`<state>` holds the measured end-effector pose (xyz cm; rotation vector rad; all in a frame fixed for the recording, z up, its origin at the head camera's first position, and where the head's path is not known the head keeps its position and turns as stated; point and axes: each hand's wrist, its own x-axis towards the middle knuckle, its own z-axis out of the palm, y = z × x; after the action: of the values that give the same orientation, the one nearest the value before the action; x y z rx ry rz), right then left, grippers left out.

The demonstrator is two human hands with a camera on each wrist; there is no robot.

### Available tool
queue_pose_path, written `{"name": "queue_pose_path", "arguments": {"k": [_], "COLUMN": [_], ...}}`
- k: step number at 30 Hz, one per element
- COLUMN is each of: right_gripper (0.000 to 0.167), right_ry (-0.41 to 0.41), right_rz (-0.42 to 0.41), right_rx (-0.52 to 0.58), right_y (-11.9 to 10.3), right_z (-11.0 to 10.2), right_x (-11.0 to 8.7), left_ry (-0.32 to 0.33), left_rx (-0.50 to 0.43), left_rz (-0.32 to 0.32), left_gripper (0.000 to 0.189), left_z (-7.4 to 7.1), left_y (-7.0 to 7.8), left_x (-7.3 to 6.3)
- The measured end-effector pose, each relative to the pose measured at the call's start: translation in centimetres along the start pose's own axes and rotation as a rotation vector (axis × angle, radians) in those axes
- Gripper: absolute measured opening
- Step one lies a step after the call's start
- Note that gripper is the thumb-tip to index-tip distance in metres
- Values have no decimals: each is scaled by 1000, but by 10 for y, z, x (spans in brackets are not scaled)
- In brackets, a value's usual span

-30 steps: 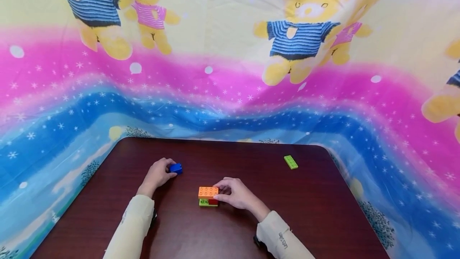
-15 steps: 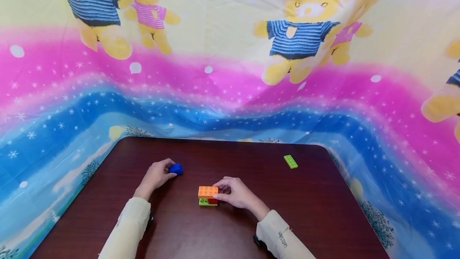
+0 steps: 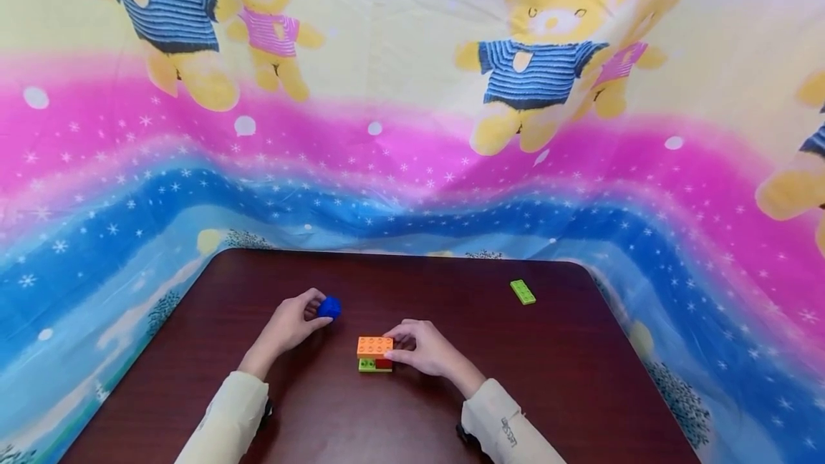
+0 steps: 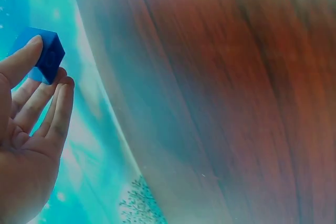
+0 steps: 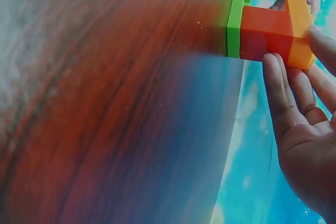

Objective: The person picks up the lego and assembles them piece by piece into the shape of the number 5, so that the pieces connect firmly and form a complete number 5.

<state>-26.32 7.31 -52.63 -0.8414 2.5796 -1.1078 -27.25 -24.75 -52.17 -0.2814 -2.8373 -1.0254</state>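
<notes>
Between the thumb and fingers of my left hand [image 3: 290,321] is a blue toy brick [image 3: 331,308], pinched at its sides. In the left wrist view the blue brick [image 4: 51,56] shows a corner, turned at an angle. My right hand [image 3: 427,351] grips the right end of a small stack at mid-table. An orange brick [image 3: 370,346] with studs tops that stack. Below it is a red brick [image 5: 266,33], and a light green plate [image 5: 234,24] forms the base. The red brick sits at the right end, leaving green studs showing at the left under the orange overhang.
Far right on the dark brown table [image 3: 445,292] lies a loose light green plate [image 3: 523,292]. Behind the table and along its sides hangs a cloth [image 3: 399,163] printed with bears, close to the edges.
My left hand has turned the blue brick and carried it slightly to the right, closer to the stack. The right hand and the stack have stayed in place.
</notes>
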Motion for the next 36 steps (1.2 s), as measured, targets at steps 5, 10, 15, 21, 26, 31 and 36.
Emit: {"name": "queue_pose_path", "arguments": {"k": [5, 10, 15, 21, 26, 31, 36], "right_gripper": [37, 37, 36, 36, 34, 34, 33], "right_ry": [-2, -8, -8, -4, -2, 0, -2], "right_rz": [-4, -1, -4, 4, 5, 12, 11], "right_rx": [9, 16, 13, 11, 17, 23, 34], "right_y": [0, 1, 2, 1, 0, -1, 0], "right_z": [0, 1, 1, 1, 1, 1, 1], "right_x": [0, 0, 1, 1, 1, 1, 1], "left_ry": [1, 7, 2, -6, -27, -64, -89], "left_rx": [-40, -94, -158, -209, -268, -328, -344], "left_rz": [8, 17, 38, 42, 28, 48, 73], "left_gripper": [34, 34, 35, 37, 39, 38, 37], "left_z": [1, 1, 5, 9, 13, 16, 19], "left_y": [14, 23, 28, 36, 41, 45, 48], "left_x": [-7, -15, -20, -25, -28, -32, -35]}}
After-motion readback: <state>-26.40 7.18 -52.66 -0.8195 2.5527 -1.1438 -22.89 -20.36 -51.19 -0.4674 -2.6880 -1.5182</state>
